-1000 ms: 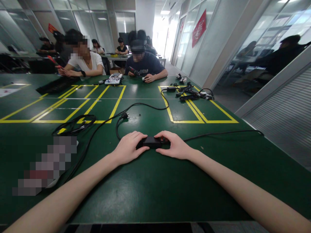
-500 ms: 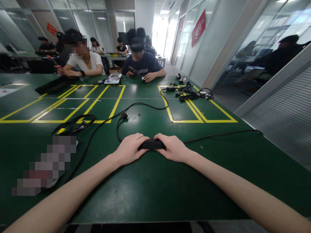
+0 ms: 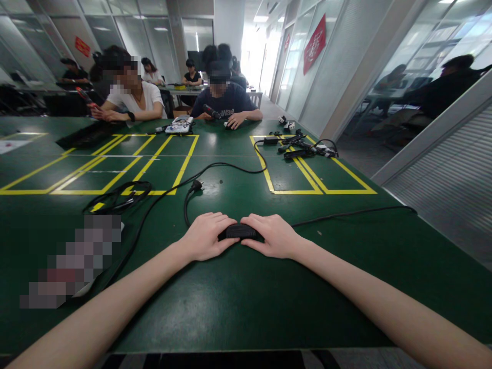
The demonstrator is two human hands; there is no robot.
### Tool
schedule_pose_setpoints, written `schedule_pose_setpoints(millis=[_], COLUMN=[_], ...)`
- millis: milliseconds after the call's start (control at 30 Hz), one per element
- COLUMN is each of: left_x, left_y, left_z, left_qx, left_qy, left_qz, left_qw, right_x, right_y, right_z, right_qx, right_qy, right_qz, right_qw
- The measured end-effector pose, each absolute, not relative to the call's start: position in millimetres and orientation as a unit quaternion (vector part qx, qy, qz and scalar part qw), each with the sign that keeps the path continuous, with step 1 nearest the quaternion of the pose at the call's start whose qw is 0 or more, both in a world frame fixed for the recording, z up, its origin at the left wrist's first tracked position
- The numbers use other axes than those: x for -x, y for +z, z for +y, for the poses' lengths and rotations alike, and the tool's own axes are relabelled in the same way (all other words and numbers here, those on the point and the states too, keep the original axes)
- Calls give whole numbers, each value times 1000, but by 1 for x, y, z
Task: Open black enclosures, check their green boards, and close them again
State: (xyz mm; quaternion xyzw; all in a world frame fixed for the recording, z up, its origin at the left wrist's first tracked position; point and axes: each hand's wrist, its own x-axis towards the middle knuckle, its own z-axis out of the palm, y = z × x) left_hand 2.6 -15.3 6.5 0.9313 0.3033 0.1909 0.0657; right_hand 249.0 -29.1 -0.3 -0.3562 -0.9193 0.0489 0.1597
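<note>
A black power adapter (image 3: pixel 241 231) is gripped between my two hands over the near middle of the green table (image 3: pixel 215 302). My left hand (image 3: pixel 209 236) is closed round its left end, and my right hand (image 3: pixel 272 236) closes on the right end, thumbs on the near side. From the left end a short black cord curves away to a power plug (image 3: pixel 197 185) lying on the table. A thin black cable (image 3: pixel 353 212) leads from beside my right hand toward the table's right edge. Both ends of the adapter are hidden by my fingers.
Left of my hands lie a coiled black cable (image 3: pixel 115 199) and a blurred-out flat object (image 3: pixel 77 261). Yellow tape (image 3: pixel 186 164) marks boxes on the table. More adapters and cables (image 3: pixel 303 146) are heaped at the far right. Two people sit across the table.
The adapter has turned slightly between my hands, so a ridged face shows toward me. My right fingers have shifted a little left along it.
</note>
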Motion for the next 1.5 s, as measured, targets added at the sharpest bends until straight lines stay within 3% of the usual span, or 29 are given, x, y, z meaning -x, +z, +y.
schedule_pose_setpoints(millis=[400, 1333, 1500], left_x=[-4, -4, -3], left_y=[8, 3, 1], left_z=[-17, -16, -16], left_qx=[-935, -927, -928], left_qy=[203, 252, 245], left_qz=[291, 271, 274], left_qw=[-5, 61, 66], right_x=[-251, -252, -251], right_y=[-2, -6, -8], right_z=[-28, -29, -29], right_qx=[358, 355, 358], right_qy=[49, 12, 44], right_qz=[-913, -915, -903], right_qw=[186, 191, 232])
